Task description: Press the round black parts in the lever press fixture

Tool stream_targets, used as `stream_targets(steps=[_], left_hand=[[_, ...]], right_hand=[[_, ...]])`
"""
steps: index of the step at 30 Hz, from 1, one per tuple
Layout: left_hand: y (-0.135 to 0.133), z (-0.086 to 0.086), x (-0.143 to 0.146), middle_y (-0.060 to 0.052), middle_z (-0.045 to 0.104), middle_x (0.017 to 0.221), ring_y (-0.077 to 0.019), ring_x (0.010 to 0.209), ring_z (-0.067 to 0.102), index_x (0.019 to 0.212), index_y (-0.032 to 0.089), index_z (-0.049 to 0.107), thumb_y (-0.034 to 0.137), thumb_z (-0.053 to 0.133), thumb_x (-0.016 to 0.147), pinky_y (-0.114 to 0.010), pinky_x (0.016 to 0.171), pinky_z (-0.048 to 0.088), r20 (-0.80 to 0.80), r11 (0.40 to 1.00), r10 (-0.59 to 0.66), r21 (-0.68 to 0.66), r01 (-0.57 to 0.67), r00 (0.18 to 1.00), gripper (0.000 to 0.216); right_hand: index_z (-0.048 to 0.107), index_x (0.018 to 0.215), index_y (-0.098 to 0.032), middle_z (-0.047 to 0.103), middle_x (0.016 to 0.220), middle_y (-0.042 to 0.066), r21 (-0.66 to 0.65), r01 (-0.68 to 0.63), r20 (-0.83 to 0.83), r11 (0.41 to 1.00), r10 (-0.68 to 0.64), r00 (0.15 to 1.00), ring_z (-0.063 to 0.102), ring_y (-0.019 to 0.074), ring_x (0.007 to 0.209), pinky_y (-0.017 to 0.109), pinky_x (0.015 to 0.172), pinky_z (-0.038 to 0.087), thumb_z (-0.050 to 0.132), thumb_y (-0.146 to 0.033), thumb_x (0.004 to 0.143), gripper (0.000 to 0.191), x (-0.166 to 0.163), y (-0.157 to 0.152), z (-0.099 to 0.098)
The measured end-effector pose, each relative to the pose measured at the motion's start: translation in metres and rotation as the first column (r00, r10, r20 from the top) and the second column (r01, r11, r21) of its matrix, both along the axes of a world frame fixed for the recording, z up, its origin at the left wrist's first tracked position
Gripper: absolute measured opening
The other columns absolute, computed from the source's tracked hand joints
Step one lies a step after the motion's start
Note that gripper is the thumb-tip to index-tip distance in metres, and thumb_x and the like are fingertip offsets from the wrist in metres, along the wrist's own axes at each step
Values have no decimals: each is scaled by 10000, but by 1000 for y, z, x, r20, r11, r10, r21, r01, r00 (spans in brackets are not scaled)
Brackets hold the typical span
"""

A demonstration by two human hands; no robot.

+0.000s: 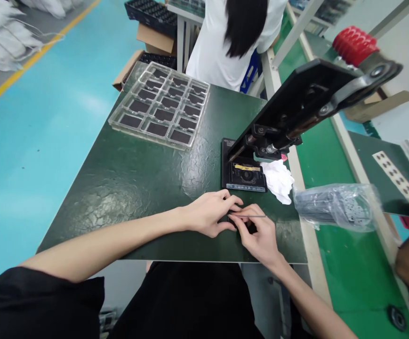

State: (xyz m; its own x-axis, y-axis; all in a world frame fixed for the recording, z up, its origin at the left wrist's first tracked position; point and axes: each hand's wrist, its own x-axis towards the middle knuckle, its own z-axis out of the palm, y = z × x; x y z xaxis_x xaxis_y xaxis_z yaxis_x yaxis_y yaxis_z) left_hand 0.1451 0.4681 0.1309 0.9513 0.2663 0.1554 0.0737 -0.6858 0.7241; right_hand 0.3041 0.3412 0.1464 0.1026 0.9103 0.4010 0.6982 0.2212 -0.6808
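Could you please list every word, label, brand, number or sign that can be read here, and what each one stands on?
No text can be read with certainty.
Pale, narrow label strip on the front edge of the black metal lever press with the red handle: a line of characters and digits, too small to read surely.
Small pale markings at the back corner of its base: too small to read.

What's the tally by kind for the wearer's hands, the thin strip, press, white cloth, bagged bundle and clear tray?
Left hand and right hand: 2
Thin strip: 1
Press: 1
White cloth: 1
Bagged bundle: 1
Clear tray: 1 visible; whether stacked is unclear
Total: 7
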Motion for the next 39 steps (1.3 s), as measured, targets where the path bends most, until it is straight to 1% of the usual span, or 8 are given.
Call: stream_targets(steps=[5, 9, 13, 15, 19, 21, 28, 39], left_hand=[[0, 0, 0, -92, 667, 1321, -275, 1125, 604, 1341, 196, 527, 317, 787, 901, -390, 952, 532, 26, 999, -29, -16, 30, 999, 525], [2, 0, 0, -101, 664, 1336, -271, 1111, 592, 1349, 187, 520, 308, 778, 912, -397, 944, 534, 39, 999, -37, -30, 39, 999, 521], [2, 1, -1, -101, 658, 1340, -279, 1115, 588, 1351, 194, 505, 307, 769, 916, -410, 933, 543, 33, 998, -47, -40, 48, 998, 521], [2, 2, -1, -106, 658, 1334, -283, 1123, 590, 1345, 198, 503, 312, 762, 920, -418, 941, 544, 26, 998, -47, -42, 48, 999, 510], [2, 2, -1, -119, 652, 1332, -287, 1136, 596, 1346, 200, 493, 336, 751, 929, -422, 960, 539, 20, 998, -47, -35, 48, 999, 510], [2, 2, -1, -128, 655, 1319, -285, 1129, 602, 1353, 186, 492, 346, 745, 934, -420, 959, 538, 11, 999, -44, -28, 44, 999, 515], [3, 2, -1, -113, 659, 1327, -280, 1140, 604, 1360, 192, 495, 334, 752, 931, -413, 955, 535, 30, 998, -47, -38, 48, 998, 520], [3, 3, -1, -128, 654, 1247, -284, 1102, 621, 1320, 167, 495, 349, 760, 929, -401, 921, 542, 29, 999, -39, -28, 40, 999, 506]], right_hand=[[634, 904, -186, 609, 796, 3, 49, 257, -215, 965, -241, 946, 602, 118, 696, 235, 628, 505, 591, -164, 1008, 114, 17, -3, 15], [699, 1041, -195, 673, 988, 62, 52, 142, 17, 988, -143, 990, 659, 162, 933, 279, 787, 543, 551, -85, 1003, 188, 29, -17, 31], [657, 1346, -194, 660, 926, 51, 61, -3, 294, 998, -15, 956, 630, 140, 789, 272, 718, 537, 539, 15, 964, 451, 33, -31, 36], [624, 1398, -204, 691, 932, 45, 47, -17, 273, 999, 3, 962, 643, 143, 789, 277, 726, 554, 537, 27, 958, 505, 33, -34, 35], [598, 1439, -250, 689, 1321, 84, -90, 16, 78, 996, -9, 997, 694, 197, 1115, 348, 944, 598, 522, -38, 996, 496, 29, -30, 32], [564, 1485, -272, 665, 1386, 83, -117, 3, -23, 993, -5, 1000, 722, 176, 1046, 331, 901, 621, 503, -54, 1014, 523, 26, -27, 32], [742, 1224, -253, 767, 991, 47, 140, 74, -178, 987, -48, 983, 722, 181, 878, 308, 703, 614, 626, 50, 908, 453, 17, -25, 27], [712, 1302, -266, 776, 1025, 69, 242, -9, 25, 970, 3, 1000, 741, 220, 899, 388, 720, 640, 602, 103, 879, 572, 9, -20, 12]])
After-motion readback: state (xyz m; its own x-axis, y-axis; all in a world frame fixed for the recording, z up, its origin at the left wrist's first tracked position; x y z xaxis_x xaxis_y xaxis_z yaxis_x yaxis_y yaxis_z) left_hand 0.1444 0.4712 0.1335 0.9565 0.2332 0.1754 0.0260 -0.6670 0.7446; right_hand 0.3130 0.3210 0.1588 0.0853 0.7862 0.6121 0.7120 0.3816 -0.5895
